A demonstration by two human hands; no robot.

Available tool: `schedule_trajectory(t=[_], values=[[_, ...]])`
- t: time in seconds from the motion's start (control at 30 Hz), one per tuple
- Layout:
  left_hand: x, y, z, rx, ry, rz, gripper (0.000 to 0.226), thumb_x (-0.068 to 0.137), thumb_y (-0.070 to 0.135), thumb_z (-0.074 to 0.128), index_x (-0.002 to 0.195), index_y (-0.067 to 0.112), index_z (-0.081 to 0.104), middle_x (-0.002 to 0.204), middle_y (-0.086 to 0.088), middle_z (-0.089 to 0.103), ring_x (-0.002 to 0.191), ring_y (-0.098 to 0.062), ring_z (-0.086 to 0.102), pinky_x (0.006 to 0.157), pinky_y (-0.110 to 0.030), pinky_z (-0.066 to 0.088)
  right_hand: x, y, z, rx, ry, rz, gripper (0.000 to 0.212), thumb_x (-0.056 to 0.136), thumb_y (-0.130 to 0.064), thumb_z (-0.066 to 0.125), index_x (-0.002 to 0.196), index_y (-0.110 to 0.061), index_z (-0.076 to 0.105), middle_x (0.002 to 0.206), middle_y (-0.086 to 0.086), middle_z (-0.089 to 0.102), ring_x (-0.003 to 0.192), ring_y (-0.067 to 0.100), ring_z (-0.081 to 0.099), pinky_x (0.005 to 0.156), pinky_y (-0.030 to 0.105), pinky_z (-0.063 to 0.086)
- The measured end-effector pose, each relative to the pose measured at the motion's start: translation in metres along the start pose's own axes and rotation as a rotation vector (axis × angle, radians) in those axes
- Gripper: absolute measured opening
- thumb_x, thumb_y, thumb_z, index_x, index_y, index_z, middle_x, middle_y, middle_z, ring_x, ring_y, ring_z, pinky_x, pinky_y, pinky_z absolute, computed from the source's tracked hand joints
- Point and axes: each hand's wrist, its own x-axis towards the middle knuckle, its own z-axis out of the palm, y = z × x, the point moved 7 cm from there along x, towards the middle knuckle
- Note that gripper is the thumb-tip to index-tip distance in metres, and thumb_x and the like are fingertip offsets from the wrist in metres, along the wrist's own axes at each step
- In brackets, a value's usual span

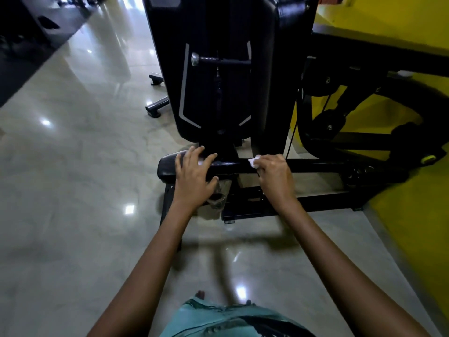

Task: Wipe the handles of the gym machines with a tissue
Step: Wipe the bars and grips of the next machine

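Note:
A black horizontal bar [233,166] with a padded handle end [166,166] runs across the foot of a black gym machine [218,69]. My left hand [194,173] lies over the padded end with its fingers spread; something pale shows under them, and I cannot tell what. My right hand [274,173] pinches a small white tissue [254,162] and presses it on the bar just right of the machine's upright post.
Glossy pale floor tiles [73,166] stretch to the left and toward me. A yellow wall [413,227] and the machine's black frame and pulley [328,122] crowd the right. Another machine's feet [156,105] stand at the back. A clear wrapper [220,193] hangs below the bar.

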Motion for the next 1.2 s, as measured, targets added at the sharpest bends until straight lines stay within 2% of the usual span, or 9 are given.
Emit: schedule_trajectory(t=[0.13,0.3,0.4,0.5,0.6,0.7,0.9,1.03,1.2], values=[[0.002,-0.014,-0.004,-0.118,-0.010,-0.032,0.057,0.076,0.032,0.063,0.129,0.013,0.055,0.133,-0.008,0.051,0.130,-0.029,0.042,0.111,-0.051,0.020,-0.002,-0.040,0.016,-0.038,-0.002,-0.018,0.029,0.084,0.009,0.050,0.105,0.000,0.068,0.107,0.013,0.067,0.101,0.027,0.054,0.076,0.028,0.047],[0.003,-0.020,-0.010,-0.412,-0.009,-0.060,0.059,0.073,0.019,0.069,0.128,0.005,0.053,0.126,-0.009,0.058,0.118,-0.025,0.054,0.102,-0.042,0.041,0.003,-0.083,0.034,0.091,-0.065,-0.122,0.026,0.086,0.005,0.051,0.106,0.001,0.067,0.108,0.013,0.066,0.104,0.028,0.053,0.081,0.035,0.051],[0.000,-0.020,-0.010,-0.509,0.000,-0.099,0.061,0.072,0.022,0.065,0.129,0.005,0.052,0.128,-0.007,0.058,0.120,-0.021,0.053,0.103,-0.036,0.041,0.009,-0.083,0.032,0.236,-0.026,-0.131,0.024,0.083,0.005,0.056,0.103,0.002,0.069,0.101,0.013,0.070,0.096,0.028,0.060,0.081,0.031,0.050],[-0.002,-0.023,-0.009,-0.563,0.014,-0.130,0.062,0.073,0.006,0.067,0.133,0.004,0.050,0.130,-0.008,0.057,0.122,-0.020,0.052,0.104,-0.037,0.042,0.012,-0.099,0.032,0.301,-0.083,-0.241,0.019,0.078,0.006,0.060,0.092,-0.003,0.071,0.097,0.009,0.071,0.089,0.024,0.060,0.078,0.026,0.047],[-0.003,-0.024,-0.008,-0.608,-0.006,-0.150,0.071,0.072,-0.005,0.066,0.139,0.005,0.044,0.133,-0.008,0.055,0.124,-0.017,0.051,0.104,-0.032,0.043,0.003,-0.114,0.040,0.132,-0.207,-0.419,0.023,0.068,0.009,0.070,0.086,-0.005,0.071,0.091,0.007,0.069,0.080,0.024,0.058,0.060,0.029,0.051],[-0.003,-0.026,-0.007,-0.593,-0.012,-0.143,0.074,0.075,0.006,0.073,0.141,0.009,0.041,0.134,-0.007,0.055,0.123,-0.017,0.052,0.103,-0.031,0.043,-0.003,-0.097,0.036,0.010,-0.267,-0.520,0.031,0.064,0.007,0.074,0.093,-0.005,0.071,0.098,0.007,0.069,0.083,0.025,0.059,0.051,0.033,0.053],[-0.003,-0.025,-0.009,-0.557,0.016,-0.156,0.069,0.074,0.006,0.075,0.136,0.008,0.046,0.134,-0.006,0.055,0.121,-0.019,0.052,0.103,-0.034,0.043,0.014,-0.095,0.033,-0.065,-0.321,-0.408,0.019,0.085,-0.004,0.059,0.099,-0.006,0.071,0.107,0.008,0.065,0.099,0.023,0.053,0.074,0.035,0.051],[-0.005,-0.024,-0.006,-0.556,-0.002,-0.161,0.069,0.076,0.005,0.072,0.138,0.010,0.043,0.135,-0.005,0.053,0.121,-0.021,0.052,0.102,-0.037,0.044,0.004,-0.099,0.036,0.014,-0.274,-0.488,0.022,0.069,0.007,0.071,0.088,-0.003,0.070,0.090,0.012,0.067,0.081,0.027,0.059,0.051,0.032,0.051],[-0.006,-0.023,-0.005,-0.512,0.008,-0.159,0.069,0.075,0.004,0.071,0.138,0.010,0.043,0.138,-0.004,0.050,0.125,-0.020,0.048,0.105,-0.037,0.040,-0.006,-0.074,0.023,-0.033,-0.214,-0.512,0.024,0.067,0.009,0.071,0.089,-0.001,0.070,0.096,0.011,0.068,0.081,0.028,0.061,0.046,0.031,0.051]])
